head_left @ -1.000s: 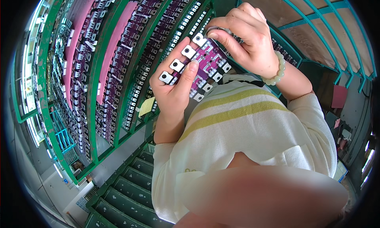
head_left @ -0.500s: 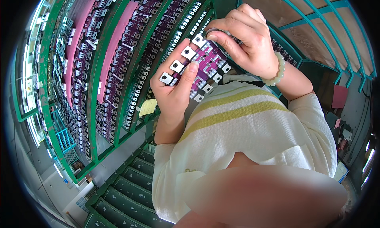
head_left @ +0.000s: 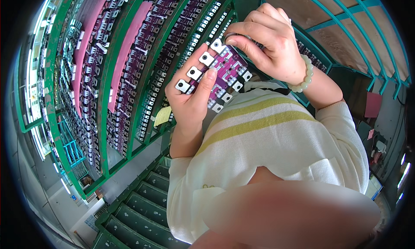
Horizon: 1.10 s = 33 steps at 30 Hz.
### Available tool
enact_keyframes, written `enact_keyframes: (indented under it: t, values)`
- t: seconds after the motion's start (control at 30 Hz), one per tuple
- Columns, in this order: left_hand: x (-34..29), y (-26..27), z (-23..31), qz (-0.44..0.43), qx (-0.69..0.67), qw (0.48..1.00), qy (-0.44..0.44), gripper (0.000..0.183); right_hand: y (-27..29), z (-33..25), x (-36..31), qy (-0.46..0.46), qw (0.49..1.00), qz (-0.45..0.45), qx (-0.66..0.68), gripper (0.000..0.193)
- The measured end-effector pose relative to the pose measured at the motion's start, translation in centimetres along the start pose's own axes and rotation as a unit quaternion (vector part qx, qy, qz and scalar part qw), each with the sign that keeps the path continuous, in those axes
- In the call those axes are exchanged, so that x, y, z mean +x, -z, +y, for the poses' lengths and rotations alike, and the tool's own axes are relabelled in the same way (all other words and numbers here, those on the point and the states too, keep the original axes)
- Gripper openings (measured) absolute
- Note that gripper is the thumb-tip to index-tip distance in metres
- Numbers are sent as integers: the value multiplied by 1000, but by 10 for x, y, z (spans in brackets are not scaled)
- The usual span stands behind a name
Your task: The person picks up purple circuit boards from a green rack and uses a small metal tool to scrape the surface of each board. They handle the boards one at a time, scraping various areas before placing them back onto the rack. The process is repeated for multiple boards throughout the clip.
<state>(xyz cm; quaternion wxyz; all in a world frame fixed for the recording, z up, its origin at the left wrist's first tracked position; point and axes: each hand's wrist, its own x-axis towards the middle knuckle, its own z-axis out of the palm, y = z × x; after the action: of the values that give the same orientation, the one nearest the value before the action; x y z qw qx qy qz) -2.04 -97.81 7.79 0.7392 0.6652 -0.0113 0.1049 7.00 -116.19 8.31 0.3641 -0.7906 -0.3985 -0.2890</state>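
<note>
My left hand point(head_left: 192, 100) grips a purple circuit board point(head_left: 224, 78) by its near-left side, thumb on top and fingers underneath. Flat transistors with silver tabs and round holes stick out along two opposite edges of the board. At its far corner, my right hand point(head_left: 274, 46) is closed, with thumb and index finger pinched. A thin dark curved edge point(head_left: 237, 34) shows at those fingertips; what it belongs to cannot be made out. The curled fingers hide part of the board's far side. A pale bead bracelet point(head_left: 308, 74) circles my right wrist.
Green racks point(head_left: 106, 115) on the left hold many rows of similar boards, with pink strips point(head_left: 125, 54) between some rows. A yellow note point(head_left: 162, 116) hangs by the rack's near edge. Dark green slats like steps point(head_left: 140, 206) lie below. A teal frame point(head_left: 341, 18) stands at the upper right.
Both hands keep nearly the same pose around the board. Board and left hand sit very slightly lower and further right, and the thin piece at my right fingertips shows at a different angle.
</note>
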Motion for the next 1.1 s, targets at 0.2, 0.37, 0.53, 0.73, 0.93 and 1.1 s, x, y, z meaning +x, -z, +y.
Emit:
enact_keyframes:
  t: [0.2,0.37,0.53,0.73,0.93,1.1]
  values:
    - [0,1,1,12,10,1000,-5,40,-9,-3,-3,-36,999,24,-4,9]
    - [-1,3,1,18,-1,1000,-4,40,-15,-6,-4,-48,998,48,-1,10]
    - [-3,5,2,24,0,1000,3,40,-13,-9,-2,-52,998,35,-6,10]
    - [-4,10,-1,13,-3,1000,-8,39,-15,-11,-2,-42,999,24,-2,9]
    - [-3,10,6,35,-39,998,18,40,-22,-9,-5,-284,861,51,419,27]
    - [0,12,4,44,-60,997,11,41,-14,-3,-19,-386,779,-97,484,42]
